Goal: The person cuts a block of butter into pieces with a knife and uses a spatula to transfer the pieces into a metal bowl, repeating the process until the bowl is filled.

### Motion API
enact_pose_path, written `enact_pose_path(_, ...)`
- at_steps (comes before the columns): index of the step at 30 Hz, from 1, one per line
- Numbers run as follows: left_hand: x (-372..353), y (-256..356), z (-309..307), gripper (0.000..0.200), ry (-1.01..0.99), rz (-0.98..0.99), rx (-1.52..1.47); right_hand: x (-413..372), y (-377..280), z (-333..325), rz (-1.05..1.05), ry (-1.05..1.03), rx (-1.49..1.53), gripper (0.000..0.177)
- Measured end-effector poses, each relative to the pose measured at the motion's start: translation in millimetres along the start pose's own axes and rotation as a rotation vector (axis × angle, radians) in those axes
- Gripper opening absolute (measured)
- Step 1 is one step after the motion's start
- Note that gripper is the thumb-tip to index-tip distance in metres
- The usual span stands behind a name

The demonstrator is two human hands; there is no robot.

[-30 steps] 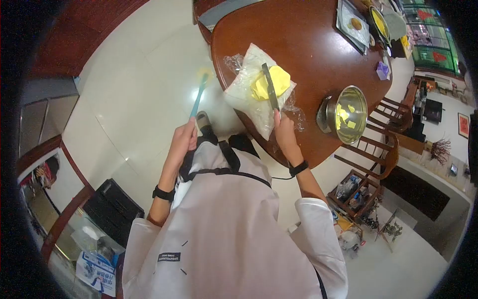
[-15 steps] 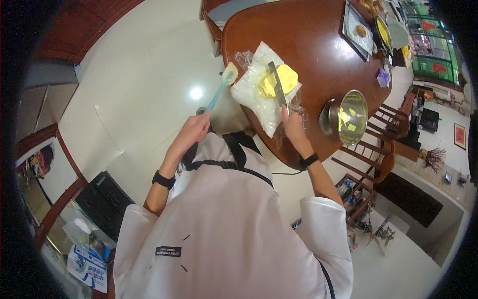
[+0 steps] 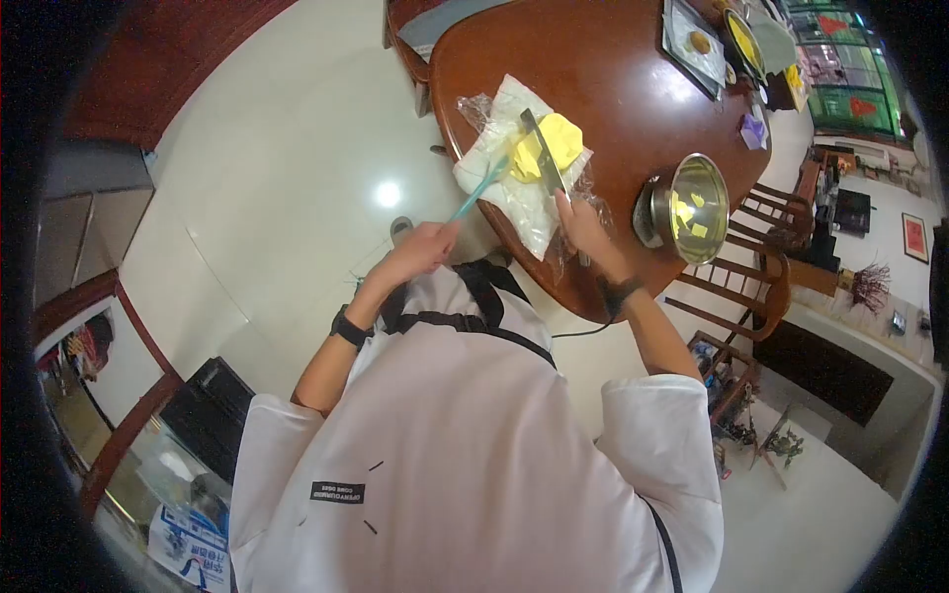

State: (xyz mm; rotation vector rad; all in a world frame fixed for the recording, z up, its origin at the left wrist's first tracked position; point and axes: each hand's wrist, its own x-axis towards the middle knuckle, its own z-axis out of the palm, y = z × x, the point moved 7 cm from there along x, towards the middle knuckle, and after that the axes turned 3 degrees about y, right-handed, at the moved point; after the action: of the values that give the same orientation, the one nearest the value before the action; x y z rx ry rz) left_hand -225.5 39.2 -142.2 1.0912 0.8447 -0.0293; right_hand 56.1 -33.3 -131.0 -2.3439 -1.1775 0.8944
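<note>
My left hand (image 3: 427, 247) is closed around the teal handle of a spatula (image 3: 481, 188), whose head end is at the near left edge of a yellow block of butter (image 3: 563, 141). In my right hand (image 3: 585, 229) is a knife (image 3: 545, 153), its long blade lying across the butter in this view. Under the butter spreads a crumpled white wrapper (image 3: 519, 212) with clear plastic at its edges, on the brown table's near corner. To the right stands a steel bowl (image 3: 666, 212) holding several yellow pieces (image 3: 683, 211).
The wooden table (image 3: 603, 89) has a rounded edge towards me. At its far end lie a dark tray (image 3: 682, 64) with a round brown item and a purple object (image 3: 753, 131). Wooden chairs (image 3: 761, 272) stand past the bowl. A dark cable (image 3: 583, 333) hangs near the table edge.
My left hand has brought the spatula up and right, from beside the wrapper to the butter. The knife stays over the butter. The whole view has shifted slightly.
</note>
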Motion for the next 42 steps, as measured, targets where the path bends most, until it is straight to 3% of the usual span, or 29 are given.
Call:
enact_pose_path(1,0,0,2,0.048,0.003,-0.003,-0.017,-5,2,6,0.176,-0.161,0.131,0.059)
enact_pose_path(8,4,-6,7,0.048,0.029,0.044,0.025,-1,7,9,0.192,-0.269,0.338,0.061)
enact_pose_path(11,0,-1,10,0.049,0.066,0.039,0.068,6,5,10,0.067,-0.337,0.432,0.059)
enact_pose_path(13,2,-3,9,0.052,0.059,0.032,0.098,-14,7,57,0.580,-1.067,1.267,0.055)
enact_pose_path(14,0,-6,9,0.054,0.061,0.015,0.105,-22,-12,51,0.370,-0.869,1.033,0.051)
enact_pose_path(15,-2,-6,8,0.055,0.118,0.038,0.129,-29,-19,51,0.494,-0.811,1.019,0.047)
enact_pose_path(17,2,-2,2,0.054,0.148,0.078,0.116,-28,-47,38,0.320,-0.827,1.174,0.047)
enact_pose_path(19,-18,-14,11,0.053,0.149,-0.004,0.021,-41,-54,18,0.233,-0.688,1.299,0.048)
enact_pose_path(22,-36,3,26,0.051,0.131,-0.029,-0.036,-54,-56,-18,0.160,-0.492,1.173,0.048)
enact_pose_path(24,-53,34,30,0.050,0.298,0.014,-0.034,-61,-40,-34,0.160,-0.395,1.141,0.048)
enact_pose_path(27,-66,87,59,0.048,0.238,0.047,-0.092,-80,-10,-61,0.184,-0.209,1.131,0.050)
enact_pose_path(29,-67,121,88,0.049,0.141,0.048,-0.044,-99,14,-98,0.219,0.135,0.894,0.051)
enact_pose_path(33,-45,156,157,0.049,-0.071,0.021,0.031,-134,58,-144,0.128,0.497,0.520,0.045)
enact_pose_path(36,-21,164,201,0.048,-0.202,-0.020,0.059,-158,83,-167,0.212,0.562,0.530,0.042)
enact_pose_path(42,-4,169,256,0.046,-0.279,-0.049,0.141,-179,134,-185,0.291,0.668,0.463,0.042)
